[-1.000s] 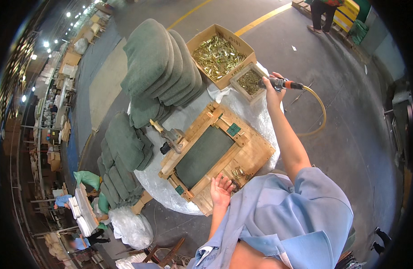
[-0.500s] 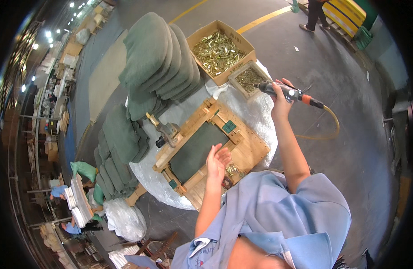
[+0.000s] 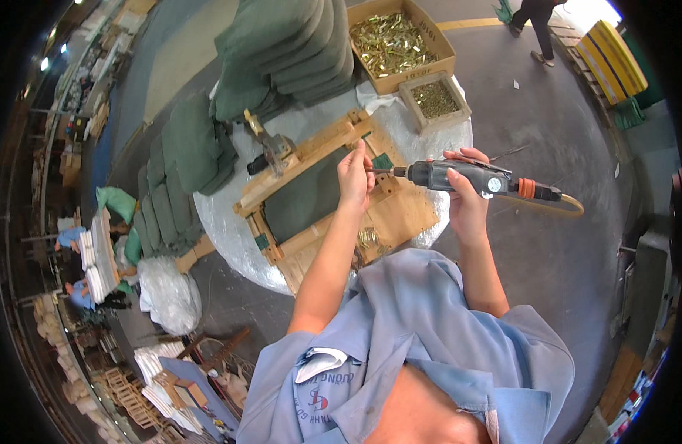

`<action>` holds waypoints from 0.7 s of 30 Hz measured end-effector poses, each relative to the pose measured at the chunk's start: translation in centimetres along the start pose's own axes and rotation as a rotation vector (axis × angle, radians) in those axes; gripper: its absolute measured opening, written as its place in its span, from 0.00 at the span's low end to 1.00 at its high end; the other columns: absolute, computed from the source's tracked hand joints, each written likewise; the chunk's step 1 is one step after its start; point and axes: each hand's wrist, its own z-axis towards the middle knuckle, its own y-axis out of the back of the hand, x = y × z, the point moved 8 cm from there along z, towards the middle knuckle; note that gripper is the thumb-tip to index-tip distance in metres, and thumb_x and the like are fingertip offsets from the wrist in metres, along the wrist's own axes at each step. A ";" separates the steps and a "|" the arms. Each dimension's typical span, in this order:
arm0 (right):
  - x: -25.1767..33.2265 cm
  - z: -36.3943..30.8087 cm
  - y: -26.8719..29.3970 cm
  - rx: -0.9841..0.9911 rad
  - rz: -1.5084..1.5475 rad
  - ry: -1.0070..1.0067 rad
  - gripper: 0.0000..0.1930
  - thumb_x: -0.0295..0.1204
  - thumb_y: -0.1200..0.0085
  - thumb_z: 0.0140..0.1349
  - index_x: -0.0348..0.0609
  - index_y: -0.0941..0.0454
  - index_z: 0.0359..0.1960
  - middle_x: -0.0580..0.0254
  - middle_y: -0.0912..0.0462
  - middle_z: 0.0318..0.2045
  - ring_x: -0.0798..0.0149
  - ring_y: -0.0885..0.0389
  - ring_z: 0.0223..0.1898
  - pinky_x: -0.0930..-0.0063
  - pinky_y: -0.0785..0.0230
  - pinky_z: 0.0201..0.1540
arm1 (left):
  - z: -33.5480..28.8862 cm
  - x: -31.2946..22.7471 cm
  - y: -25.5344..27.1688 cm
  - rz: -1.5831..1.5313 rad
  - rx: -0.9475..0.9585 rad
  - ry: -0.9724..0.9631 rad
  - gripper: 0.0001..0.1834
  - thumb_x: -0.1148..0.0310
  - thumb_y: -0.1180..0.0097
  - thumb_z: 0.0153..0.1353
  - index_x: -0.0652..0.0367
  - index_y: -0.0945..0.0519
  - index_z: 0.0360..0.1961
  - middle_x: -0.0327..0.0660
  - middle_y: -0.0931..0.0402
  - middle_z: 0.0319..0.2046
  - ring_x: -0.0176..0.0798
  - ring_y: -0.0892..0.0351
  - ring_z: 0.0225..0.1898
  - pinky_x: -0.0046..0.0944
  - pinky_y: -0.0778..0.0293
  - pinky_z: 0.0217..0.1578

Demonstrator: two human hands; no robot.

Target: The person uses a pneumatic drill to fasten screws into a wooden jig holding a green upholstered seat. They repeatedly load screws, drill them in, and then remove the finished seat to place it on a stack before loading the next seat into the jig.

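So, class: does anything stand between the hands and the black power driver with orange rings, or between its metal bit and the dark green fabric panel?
Nothing visible separates the right hand from the driver, which it grips. The left hand, at the tip of the bit, stands between it and the panel in this view.

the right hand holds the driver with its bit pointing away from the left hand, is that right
Not quite: the bit points toward the left hand, as the head view shows. The right hand does hold the driver.
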 end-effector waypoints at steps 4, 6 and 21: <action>-2.2 -0.7 -0.3 0.049 -0.094 -0.036 0.27 0.17 0.37 0.63 0.42 0.30 0.63 0.48 0.19 0.55 0.50 0.15 0.56 0.57 0.23 0.64 | -2.4 2.1 7.2 -0.172 -0.196 0.021 0.28 0.49 0.39 0.75 0.49 0.33 0.20 0.29 0.41 0.13 0.26 0.46 0.08 0.32 0.51 0.10; -3.2 -1.1 1.0 0.028 -0.127 -0.052 0.27 0.17 0.38 0.63 0.41 0.30 0.64 0.47 0.19 0.56 0.51 0.16 0.56 0.56 0.22 0.64 | -4.5 4.2 12.8 -0.352 -0.243 0.051 0.29 0.46 0.40 0.74 0.46 0.36 0.20 0.28 0.44 0.13 0.26 0.49 0.10 0.31 0.54 0.12; -10.1 -5.0 1.0 0.104 -0.188 -0.498 0.26 0.29 0.43 0.72 0.50 0.33 0.70 0.51 0.22 0.62 0.56 0.19 0.60 0.53 0.21 0.62 | -20.3 14.1 24.8 -0.770 -0.401 -0.068 0.30 0.49 0.60 0.82 0.66 0.24 0.66 0.53 0.19 0.61 0.52 0.19 0.62 0.52 0.22 0.63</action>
